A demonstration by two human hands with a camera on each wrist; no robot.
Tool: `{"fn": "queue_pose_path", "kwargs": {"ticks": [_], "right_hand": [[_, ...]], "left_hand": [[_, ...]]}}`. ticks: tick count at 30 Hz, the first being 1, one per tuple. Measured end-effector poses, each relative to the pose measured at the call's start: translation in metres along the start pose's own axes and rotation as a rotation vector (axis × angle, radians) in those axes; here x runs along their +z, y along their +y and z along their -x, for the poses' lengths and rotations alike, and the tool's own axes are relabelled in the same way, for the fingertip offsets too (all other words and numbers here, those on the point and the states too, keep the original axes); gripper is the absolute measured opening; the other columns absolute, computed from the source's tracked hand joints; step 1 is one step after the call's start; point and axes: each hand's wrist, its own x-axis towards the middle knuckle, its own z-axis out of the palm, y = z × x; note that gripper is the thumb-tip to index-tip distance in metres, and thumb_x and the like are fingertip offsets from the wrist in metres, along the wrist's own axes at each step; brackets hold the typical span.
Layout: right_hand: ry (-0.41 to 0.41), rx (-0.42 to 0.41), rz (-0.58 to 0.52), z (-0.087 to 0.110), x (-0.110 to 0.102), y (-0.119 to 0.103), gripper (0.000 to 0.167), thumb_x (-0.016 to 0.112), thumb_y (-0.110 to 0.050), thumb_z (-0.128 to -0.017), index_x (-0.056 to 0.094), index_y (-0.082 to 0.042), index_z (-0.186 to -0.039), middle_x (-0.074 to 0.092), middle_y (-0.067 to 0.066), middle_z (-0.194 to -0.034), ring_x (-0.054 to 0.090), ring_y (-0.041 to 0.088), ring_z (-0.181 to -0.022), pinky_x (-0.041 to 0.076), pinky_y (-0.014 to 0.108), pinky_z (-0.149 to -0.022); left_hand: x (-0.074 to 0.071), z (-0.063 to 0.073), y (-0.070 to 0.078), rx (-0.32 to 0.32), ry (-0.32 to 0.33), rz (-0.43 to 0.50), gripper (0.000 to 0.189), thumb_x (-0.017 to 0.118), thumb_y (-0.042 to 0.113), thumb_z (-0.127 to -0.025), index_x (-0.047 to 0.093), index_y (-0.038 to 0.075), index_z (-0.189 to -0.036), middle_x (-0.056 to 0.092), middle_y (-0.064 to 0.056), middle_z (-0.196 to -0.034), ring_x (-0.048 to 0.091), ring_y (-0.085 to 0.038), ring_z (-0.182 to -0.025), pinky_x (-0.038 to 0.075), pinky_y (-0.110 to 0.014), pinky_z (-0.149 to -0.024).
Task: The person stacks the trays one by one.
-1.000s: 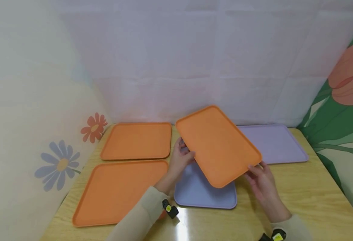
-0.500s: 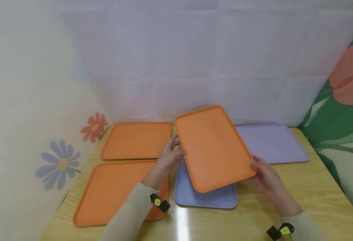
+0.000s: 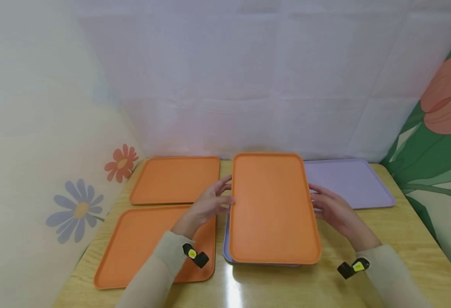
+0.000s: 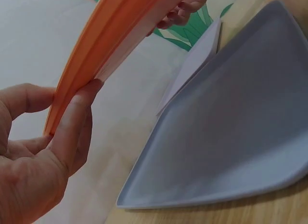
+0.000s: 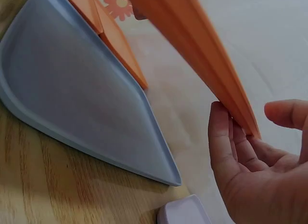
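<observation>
Over the bluish tray, an orange tray was pinched at one long edge by the left hand; under its opposite edge, fingers of the right hand were placed, the thumb spread wide.

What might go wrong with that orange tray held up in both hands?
The raised orange tray might slip on the right: the left hand pinches its edge, but one digit of the right hand stands clear of it. It could land off-centre, since in the head view the bluish tray beneath shows only along its left and near edges. Fingers under the orange tray might get pinched if it comes down.
</observation>
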Motion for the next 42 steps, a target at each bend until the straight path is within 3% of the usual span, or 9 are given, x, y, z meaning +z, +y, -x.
{"fn": "queue_pose_path", "kwargs": {"ticks": [5,10,18,27,42], "right_hand": [[0.055,0.038,0.068,-0.009,0.002,0.003,0.059,0.048,-0.009,-0.106,0.020,0.002,-0.157,0.069,-0.006,-0.100,0.068,0.011,-0.091,0.059,0.031,-0.077],[0.083,0.076,0.112,-0.015,0.001,0.009,0.068,0.049,-0.006,-0.104,0.011,0.004,-0.159,0.068,-0.007,-0.098,0.068,0.010,-0.089,0.060,0.033,-0.076],[0.082,0.085,0.147,-0.021,0.001,0.018,0.070,0.049,-0.004,-0.101,0.011,0.004,-0.160,0.068,-0.008,-0.099,0.067,0.008,-0.092,0.060,0.036,-0.078],[0.117,0.099,0.207,-0.026,0.000,0.028,0.070,0.051,-0.003,-0.098,0.015,0.005,-0.158,0.065,-0.006,-0.096,0.066,0.009,-0.086,0.059,0.034,-0.071],[0.161,0.149,0.303,-0.034,0.004,0.041,0.071,0.054,-0.003,-0.098,0.018,0.004,-0.159,0.060,0.002,-0.100,0.064,0.012,-0.087,0.060,0.035,-0.071]], "left_hand": [[-0.006,0.000,0.001,-0.013,-0.055,-0.013,0.082,0.059,-0.004,-0.096,0.016,0.015,-0.163,0.019,-0.021,-0.161,0.061,-0.017,-0.091,0.056,-0.033,-0.072],[-0.011,-0.004,-0.001,-0.037,-0.050,-0.029,0.080,0.059,-0.003,-0.096,0.018,0.014,-0.162,0.022,-0.022,-0.160,0.062,-0.017,-0.093,0.056,-0.033,-0.074],[-0.016,-0.008,-0.009,-0.083,-0.026,-0.065,0.080,0.061,-0.004,-0.095,0.020,0.013,-0.162,0.024,-0.022,-0.160,0.061,-0.019,-0.094,0.057,-0.035,-0.076],[-0.018,-0.012,-0.017,-0.082,-0.033,-0.101,0.080,0.058,-0.006,-0.094,0.018,0.007,-0.161,0.026,-0.027,-0.157,0.060,-0.020,-0.093,0.057,-0.033,-0.070],[-0.024,-0.017,-0.031,-0.113,-0.009,-0.166,0.080,0.058,-0.007,-0.093,0.019,0.007,-0.161,0.030,-0.025,-0.150,0.061,-0.021,-0.091,0.058,-0.037,-0.070]]}}
